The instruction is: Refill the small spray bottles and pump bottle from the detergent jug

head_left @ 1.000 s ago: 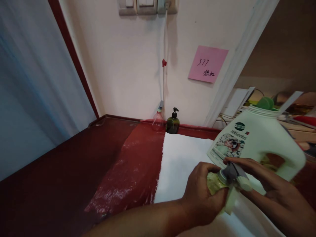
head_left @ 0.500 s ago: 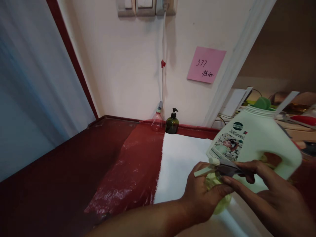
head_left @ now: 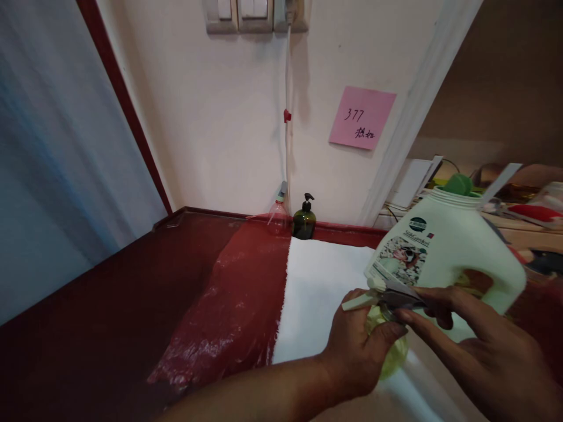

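Note:
My left hand point(head_left: 354, 351) is wrapped round the neck and upper body of a translucent yellow-green spray bottle point(head_left: 396, 357). On its top sits a grey spray head point(head_left: 399, 295) with a pale nozzle and a pale trigger pointing left. The fingers of my right hand point(head_left: 484, 346) pinch the back end of that spray head from the right. Just behind both hands stands a large pale green jug point(head_left: 444, 246) with a printed label and a green thing in its open mouth. My hands cover part of the bottle.
A white cloth point(head_left: 316, 293) lies on the dark red table point(head_left: 109, 305), beside a red plastic sheet point(head_left: 237, 287). Against the wall stand a dark green pump bottle point(head_left: 303, 224) and a clear spray bottle point(head_left: 278, 215). A cable point(head_left: 287, 152) hangs down there. Cluttered shelves lie at right.
The whole view has shifted slightly, so the things appear a little further left. Both hands keep the same grip on the spray bottle and its head.

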The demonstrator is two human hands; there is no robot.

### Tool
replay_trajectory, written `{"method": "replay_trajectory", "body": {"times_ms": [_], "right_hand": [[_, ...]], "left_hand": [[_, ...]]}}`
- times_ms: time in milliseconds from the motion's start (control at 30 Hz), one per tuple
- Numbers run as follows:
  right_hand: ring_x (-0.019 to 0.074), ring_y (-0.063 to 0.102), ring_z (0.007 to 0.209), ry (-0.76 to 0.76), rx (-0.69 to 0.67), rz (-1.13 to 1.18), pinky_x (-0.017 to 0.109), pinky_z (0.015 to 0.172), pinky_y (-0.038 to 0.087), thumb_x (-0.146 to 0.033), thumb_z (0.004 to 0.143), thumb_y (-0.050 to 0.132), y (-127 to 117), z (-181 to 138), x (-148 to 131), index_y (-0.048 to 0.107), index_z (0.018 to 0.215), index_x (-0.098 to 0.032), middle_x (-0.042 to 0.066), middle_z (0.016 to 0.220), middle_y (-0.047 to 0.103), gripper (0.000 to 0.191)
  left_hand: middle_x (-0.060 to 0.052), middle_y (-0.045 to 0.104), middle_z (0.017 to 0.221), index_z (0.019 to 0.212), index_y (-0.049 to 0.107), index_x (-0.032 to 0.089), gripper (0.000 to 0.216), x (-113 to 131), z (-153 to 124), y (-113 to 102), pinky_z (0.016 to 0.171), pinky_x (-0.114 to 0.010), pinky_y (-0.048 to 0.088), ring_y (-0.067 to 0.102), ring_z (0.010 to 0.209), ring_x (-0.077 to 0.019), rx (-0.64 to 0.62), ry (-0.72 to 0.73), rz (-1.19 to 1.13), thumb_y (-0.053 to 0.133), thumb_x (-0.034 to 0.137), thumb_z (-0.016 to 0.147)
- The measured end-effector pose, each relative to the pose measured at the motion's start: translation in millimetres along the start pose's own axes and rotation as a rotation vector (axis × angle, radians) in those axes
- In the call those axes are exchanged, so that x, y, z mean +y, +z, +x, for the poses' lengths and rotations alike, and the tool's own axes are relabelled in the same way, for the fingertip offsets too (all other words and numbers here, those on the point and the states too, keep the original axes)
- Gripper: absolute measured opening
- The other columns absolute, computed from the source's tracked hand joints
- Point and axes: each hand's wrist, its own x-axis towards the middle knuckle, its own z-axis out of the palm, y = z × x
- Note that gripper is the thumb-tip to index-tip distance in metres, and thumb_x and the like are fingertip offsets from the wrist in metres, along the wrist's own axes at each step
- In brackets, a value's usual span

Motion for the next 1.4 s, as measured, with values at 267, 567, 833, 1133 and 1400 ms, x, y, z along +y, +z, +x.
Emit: {"method": "replay_trajectory", "body": {"times_ms": [267,567,833,1133,1400], "right_hand": [[0.0161,0.066,0.103,-0.141,-0.071,0.075,0.025,0.083,0.053,-0.036,0.105,0.047,-18.6,18.0,14.3,0.058,0.132,-0.035,0.002,0.118,0.064,0.029],[0.0147,0.052,0.132,-0.518,-0.242,-0.088,0.029,0.092,0.055,-0.008,0.099,0.033,-28.6,27.5,21.1,0.042,0.149,-0.047,-0.004,0.152,0.046,0.064],[0.0222,0.041,0.144,-0.954,-0.191,-0.400,0.043,0.114,0.032,-0.012,0.099,0.033,-43.8,62.2,23.1,0.044,0.155,-0.032,-0.001,0.161,0.039,0.060],[0.0274,0.036,0.148,-1.145,-0.280,-0.366,0.050,0.126,0.014,-0.012,0.102,0.029,-42.7,68.2,18.0,0.056,0.143,-0.022,0.004,0.159,0.043,0.050],[0.0262,0.061,0.115,-1.012,-0.338,-0.235,0.053,0.108,0.036,-0.010,0.099,0.032,-35.8,66.1,9.3,0.064,0.123,-0.020,0.007,0.119,0.071,0.042]], "left_hand": [[-0.010,0.071,0.130,0.129,0.068,0.018,0.036,3.9,3.7,-2.0,0.108,-0.041,0.045,0.063,0.121,-0.0286,-0.059,0.057,0.023,0.059,0.028,0.095],[-0.011,0.070,0.132,0.124,0.068,0.015,0.033,2.9,5.8,-5.1,0.106,-0.039,0.045,0.063,0.123,-0.0284,-0.081,0.082,0.094,0.060,0.023,0.093],[-0.011,0.073,0.120,0.114,0.069,0.016,0.027,1.8,6.4,-6.2,0.100,-0.040,0.047,0.064,0.113,-0.0275,-0.078,0.050,0.106,0.057,0.032,0.096],[-0.009,0.066,0.106,0.101,0.063,0.018,0.022,-5.9,2.6,-7.2,0.093,-0.043,0.046,0.059,0.101,-0.0263,-0.094,0.049,0.194,0.055,0.036,0.093],[-0.012,0.067,0.115,0.115,0.064,0.015,0.047,-3.9,-0.7,-5.9,0.099,-0.047,0.045,0.060,0.109,-0.0303,-0.051,-0.049,0.130,0.075,0.028,0.072]]}}
